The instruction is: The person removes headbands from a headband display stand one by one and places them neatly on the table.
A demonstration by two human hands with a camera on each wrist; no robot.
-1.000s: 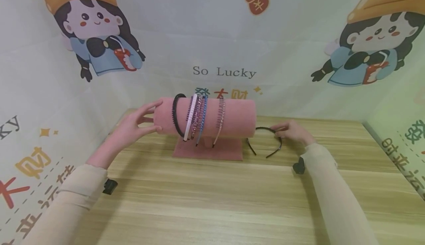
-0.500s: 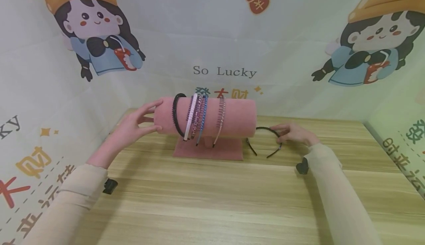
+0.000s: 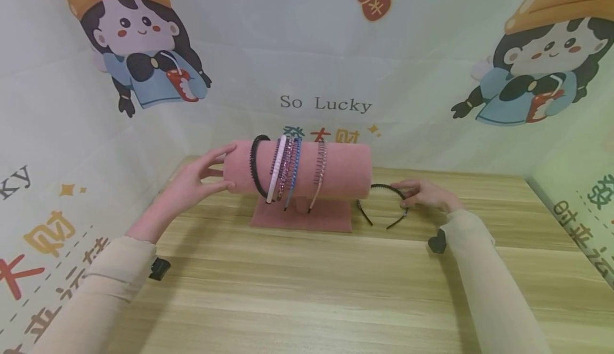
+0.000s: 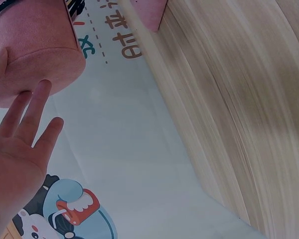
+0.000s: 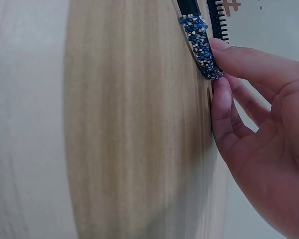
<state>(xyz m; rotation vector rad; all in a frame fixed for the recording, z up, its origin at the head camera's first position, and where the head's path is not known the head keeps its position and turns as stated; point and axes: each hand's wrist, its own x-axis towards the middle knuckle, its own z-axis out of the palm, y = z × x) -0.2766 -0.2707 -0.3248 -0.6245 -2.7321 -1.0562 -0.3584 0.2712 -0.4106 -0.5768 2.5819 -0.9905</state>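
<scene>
A pink T-bar headband stand (image 3: 346,168) stands near the table's back edge. Looped over its roll are several hair bands: a black one (image 3: 254,167), a white one (image 3: 275,175), a sparkly purple one, a blue one (image 3: 293,175) and, set apart, a clear toothed one (image 3: 320,173). My left hand (image 3: 189,183) touches the roll's left end with fairly straight fingers; its wrist view shows the fingertips against the round end (image 4: 60,69). On the right, my right hand (image 3: 427,194) pinches a black toothed headband (image 3: 382,186) between thumb and fingers. Blue and silver crystals (image 5: 202,47) cover part of that headband.
Beneath everything lies a wood-grain table (image 3: 297,290). A printed cloth backdrop (image 3: 316,66) rises behind it and along both sides. The stand's flat pink base (image 3: 268,219) lies left of the black toothed headband.
My right hand has shifted slightly to the right and settled on the black toothed headband, which has hardly moved. The left hand stays at the end of the roll.
</scene>
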